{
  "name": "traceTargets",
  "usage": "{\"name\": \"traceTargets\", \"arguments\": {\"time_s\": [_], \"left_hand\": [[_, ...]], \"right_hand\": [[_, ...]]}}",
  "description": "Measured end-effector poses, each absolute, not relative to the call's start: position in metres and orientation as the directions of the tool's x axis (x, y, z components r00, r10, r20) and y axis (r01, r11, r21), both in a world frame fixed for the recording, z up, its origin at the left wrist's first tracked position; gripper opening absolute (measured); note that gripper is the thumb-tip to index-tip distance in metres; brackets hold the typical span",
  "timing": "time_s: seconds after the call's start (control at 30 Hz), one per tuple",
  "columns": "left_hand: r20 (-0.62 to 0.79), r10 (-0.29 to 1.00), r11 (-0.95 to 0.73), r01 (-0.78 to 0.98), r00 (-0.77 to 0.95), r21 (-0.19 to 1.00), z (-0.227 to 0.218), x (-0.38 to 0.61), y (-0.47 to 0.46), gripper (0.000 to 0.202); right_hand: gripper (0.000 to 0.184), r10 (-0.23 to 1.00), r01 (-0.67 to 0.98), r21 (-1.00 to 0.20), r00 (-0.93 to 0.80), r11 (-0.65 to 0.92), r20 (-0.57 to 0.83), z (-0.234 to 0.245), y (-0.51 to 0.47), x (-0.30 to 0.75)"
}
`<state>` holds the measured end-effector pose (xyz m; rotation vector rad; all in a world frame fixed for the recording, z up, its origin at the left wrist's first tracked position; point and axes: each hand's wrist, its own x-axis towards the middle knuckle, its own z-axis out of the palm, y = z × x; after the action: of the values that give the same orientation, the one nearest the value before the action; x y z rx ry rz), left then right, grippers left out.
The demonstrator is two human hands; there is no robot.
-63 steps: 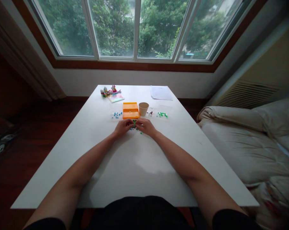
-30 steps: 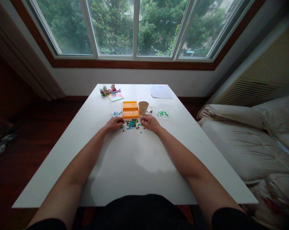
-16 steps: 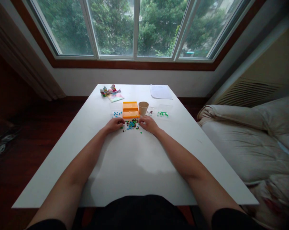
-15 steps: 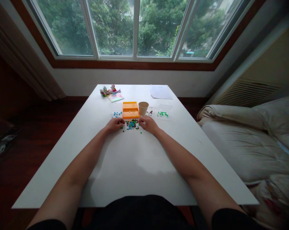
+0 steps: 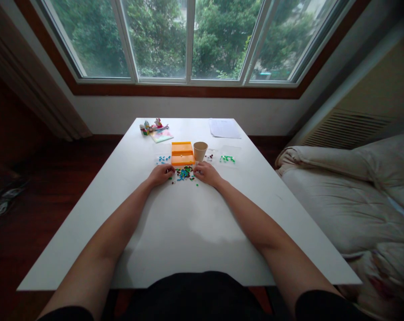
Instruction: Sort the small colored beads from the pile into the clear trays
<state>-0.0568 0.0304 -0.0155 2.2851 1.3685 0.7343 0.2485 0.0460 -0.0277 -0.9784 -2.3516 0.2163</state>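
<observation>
A small heap of tiny coloured pieces [image 5: 185, 173] lies on the white table [image 5: 188, 223], between my two hands. My left hand [image 5: 161, 174] rests on the table at the heap's left edge, fingers curled and pinched together. My right hand [image 5: 207, 173] rests at the heap's right edge, fingers curled too. What either hand holds is too small to make out. Just behind the heap sit an orange tray [image 5: 182, 153] and a paper cup [image 5: 200, 151].
A few blue pieces [image 5: 163, 158] lie left of the tray and green pieces [image 5: 227, 158] right of the cup. Small toy figures [image 5: 150, 126] with a colourful card and a sheet of paper [image 5: 224, 128] lie at the far edge. A bed [image 5: 352, 196] stands to the right.
Two seconds ago my hands met over the pieces; they have since parted to either side, uncovering the heap. In the last half second the right hand edged slightly inward.
</observation>
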Motion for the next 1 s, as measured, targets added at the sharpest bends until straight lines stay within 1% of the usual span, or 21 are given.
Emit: {"name": "traceTargets", "arguments": {"time_s": [0.4,0.5,0.57,0.67,0.8,0.9,1.0], "left_hand": [[0.246,0.888,-0.459,0.698,0.389,0.55,-0.019,-0.057,0.034,0.023],[0.244,0.891,-0.452,0.703,0.382,0.549,-0.018,-0.057,0.034,0.023],[0.247,0.891,-0.452,0.705,0.38,0.546,-0.018,-0.057,0.034,0.023],[0.251,0.889,-0.458,0.703,0.384,0.544,-0.019,-0.057,0.034,0.023],[0.256,0.887,-0.461,0.695,0.385,0.552,-0.019,-0.058,0.034,0.023],[0.252,0.89,-0.455,0.701,0.379,0.549,-0.019,-0.057,0.034,0.023],[0.254,0.89,-0.455,0.702,0.379,0.548,-0.019,-0.057,0.034,0.023]], "right_hand": [[0.006,0.693,0.574,-0.39,-0.585,0.721,0.42,-0.027,0.049,0.247],[0.007,0.692,0.56,-0.406,-0.575,0.722,0.437,-0.023,0.046,0.246],[0.009,0.707,0.551,-0.443,-0.538,0.707,0.459,-0.02,0.042,0.245],[0.012,0.758,0.574,-0.498,-0.444,0.65,0.478,-0.017,0.039,0.246],[0.011,0.811,0.612,-0.553,-0.287,0.565,0.51,-0.021,0.044,0.251],[0.012,0.83,0.6,-0.629,-0.111,0.495,0.547,-0.025,0.054,0.261],[0.014,0.829,0.613,-0.69,0.098,0.385,0.55,-0.027,0.066,0.279]]}}
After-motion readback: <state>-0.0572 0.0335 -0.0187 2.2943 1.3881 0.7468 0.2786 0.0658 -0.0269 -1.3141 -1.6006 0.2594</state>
